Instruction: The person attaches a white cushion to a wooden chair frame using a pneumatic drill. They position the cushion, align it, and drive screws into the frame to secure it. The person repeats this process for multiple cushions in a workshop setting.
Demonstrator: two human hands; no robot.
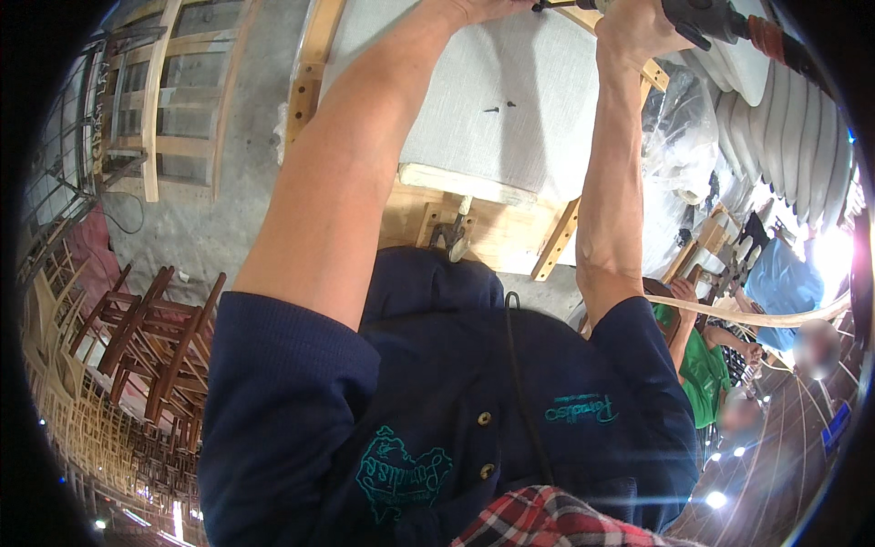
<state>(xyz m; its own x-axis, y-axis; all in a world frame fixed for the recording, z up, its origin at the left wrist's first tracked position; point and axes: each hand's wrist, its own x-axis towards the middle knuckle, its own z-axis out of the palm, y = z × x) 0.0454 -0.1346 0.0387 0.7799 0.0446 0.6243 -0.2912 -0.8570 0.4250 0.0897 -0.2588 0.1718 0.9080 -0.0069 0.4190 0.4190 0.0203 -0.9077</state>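
Observation:
My right hand [638, 35] is closed around a dark power screwdriver [700, 16] at the upper right, its hose [767, 38] wrapped in reddish-brown near the tool. The tool's thin tip points left, toward my left hand [483, 7]. That hand is cut off by the picture's upper edge, so its grip cannot be made out. Below both hands lies a worktop covered in light grey cloth [447, 118]. Two small dark screws, one of them this screw [510, 104], rest on the cloth. Beside my right hand a wooden strip [654, 75] shows.
A padded bar [469, 185] with a metal clamp [451, 235] sits at the worktop's near edge. Drilled wooden rails [556, 239] flank it. Pallet-like frames [173, 96] stand left, brown wooden frames [155, 337] nearer. Grey curved panels [784, 137] and a person in green [704, 374] are right.

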